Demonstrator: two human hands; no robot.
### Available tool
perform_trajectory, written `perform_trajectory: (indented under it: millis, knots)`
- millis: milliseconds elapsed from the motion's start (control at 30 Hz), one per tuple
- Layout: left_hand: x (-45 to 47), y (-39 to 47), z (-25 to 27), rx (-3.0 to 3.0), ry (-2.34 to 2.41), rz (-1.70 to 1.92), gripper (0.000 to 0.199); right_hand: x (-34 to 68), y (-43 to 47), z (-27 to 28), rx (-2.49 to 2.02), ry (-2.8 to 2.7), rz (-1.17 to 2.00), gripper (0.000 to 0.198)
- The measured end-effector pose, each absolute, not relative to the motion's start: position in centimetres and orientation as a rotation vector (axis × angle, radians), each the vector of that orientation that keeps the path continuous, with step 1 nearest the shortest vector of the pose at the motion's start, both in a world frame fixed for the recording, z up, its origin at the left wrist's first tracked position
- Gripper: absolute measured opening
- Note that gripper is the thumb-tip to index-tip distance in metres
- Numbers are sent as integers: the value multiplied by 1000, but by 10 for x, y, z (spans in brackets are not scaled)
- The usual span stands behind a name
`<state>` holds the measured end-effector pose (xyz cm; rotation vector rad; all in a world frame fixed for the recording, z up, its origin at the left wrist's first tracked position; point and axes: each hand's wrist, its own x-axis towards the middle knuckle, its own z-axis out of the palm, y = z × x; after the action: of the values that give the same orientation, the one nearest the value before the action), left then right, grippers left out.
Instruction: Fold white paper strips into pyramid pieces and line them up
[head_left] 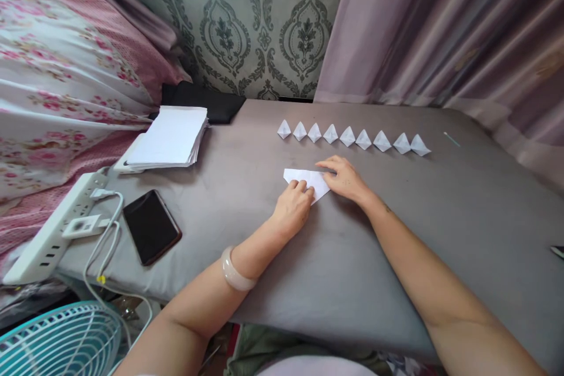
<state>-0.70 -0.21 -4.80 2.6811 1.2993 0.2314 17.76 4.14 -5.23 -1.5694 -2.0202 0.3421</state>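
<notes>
From my feed, part of the folded white paper point(304, 177) is covered: its near right portion runs under both hands, so I can't make out the full outline or which folds are already in it. What shows is a flat strip to the left narrowing to a point below the knuckles. My own elbows are cut off by the bottom edge, and a dark object at the right border is too clipped to identify.

The paper lies flat on the grey table point(440, 217), near the middle, just in front of a row of small folded paper pieces point(352, 137) that runs left to right and sits apart from it. My left hand point(293, 208) rests on the paper's near edge, fingers curled down with the tips pressing on the sheet; it isn't wrapped around anything. My right hand point(343, 178) lies palm down on the paper's right end, fingers extended and flat, pressing rather than grasping.

Both forearms angle inward from the lower corners and meet at the sheet. A pale bangle point(235, 273) sits on my left wrist. Well off to the left lie a dark phone point(151, 225), a stack of white sheets point(170, 138) and a white power strip point(53, 229).
</notes>
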Motion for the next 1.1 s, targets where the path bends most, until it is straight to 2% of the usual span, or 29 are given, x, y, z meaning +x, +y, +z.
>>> perform_trajectory:
  millis: [167, 433, 633, 700, 867, 967, 1067, 1100]
  knots:
    - [-6, -3, -48, 2662, 1318, 230, 30, 171, 46, -63, -1679, -2154, 285, 37]
    - [-5, -3, -47, 2658, 1321, 204, 27, 174, 43, -63, -1616, -2152, 298, 38]
    - [-6, -3, -48, 2636, 1354, 203, 29, 172, 35, -51, -1505, -2175, 337, 11]
    - [-7, -3, -47, 2632, 1378, 200, 31, 170, 34, -47, -1528, -2228, 372, 9]
    - [-6, -4, -46, 2653, 1359, 208, 32, 165, 34, -41, -1540, -2422, 365, 27]
    - [-12, 2, -44, 2597, 1320, 283, 27, 165, 31, -43, -1533, -2500, 340, 30]
    - [-30, 22, -42, 2403, 1280, 481, 18, 164, 27, -47, -1533, -2475, 327, 32]
    - [-37, 30, -42, 2322, 1316, 611, 22, 164, 26, -48, -1542, -2458, 324, 32]
